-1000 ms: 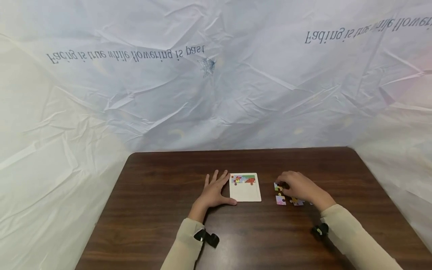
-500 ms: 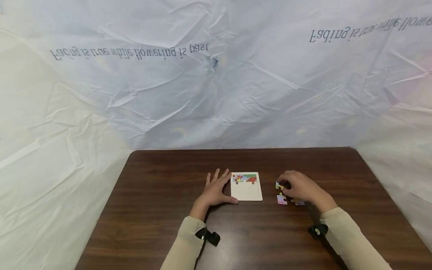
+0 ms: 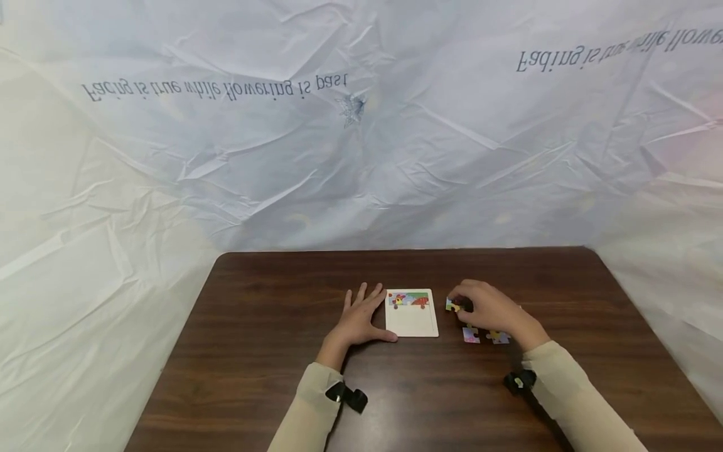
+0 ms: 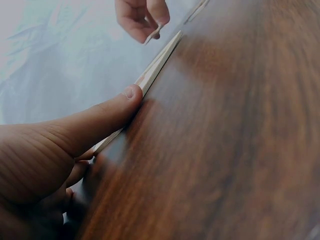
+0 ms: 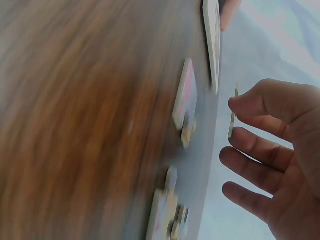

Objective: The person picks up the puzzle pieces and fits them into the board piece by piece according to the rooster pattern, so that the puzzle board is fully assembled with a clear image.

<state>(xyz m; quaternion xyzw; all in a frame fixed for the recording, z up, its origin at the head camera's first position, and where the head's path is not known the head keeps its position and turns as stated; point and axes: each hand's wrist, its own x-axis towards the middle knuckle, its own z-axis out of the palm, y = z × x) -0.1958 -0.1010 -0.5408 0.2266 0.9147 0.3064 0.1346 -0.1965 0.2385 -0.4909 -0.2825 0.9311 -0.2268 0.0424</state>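
Note:
My left hand (image 3: 357, 325) lies spread at the left side of a white square puzzle board (image 3: 412, 323). Its thumb (image 4: 112, 112) touches the board's near edge, and its straight fingers reach toward the far left corner. A strip of colourful pieces (image 3: 408, 299) fills the top of the board. My right hand (image 3: 490, 309) pinches a jigsaw piece (image 3: 452, 305) between thumb and fingertips, off the table, just right of the board. In the right wrist view this jigsaw piece (image 5: 232, 122) appears edge-on.
Below my right hand lie a pink-purple jigsaw piece (image 3: 471, 335) and another piece (image 3: 498, 337) on the dark wooden table (image 3: 429, 402). The right arm may hide more. A pale printed sheet (image 3: 361, 163) hangs behind the table's far edge.
My right hand has lifted the jigsaw piece from among the others and moved it left, toward the board. The left hand and the board stay in place.

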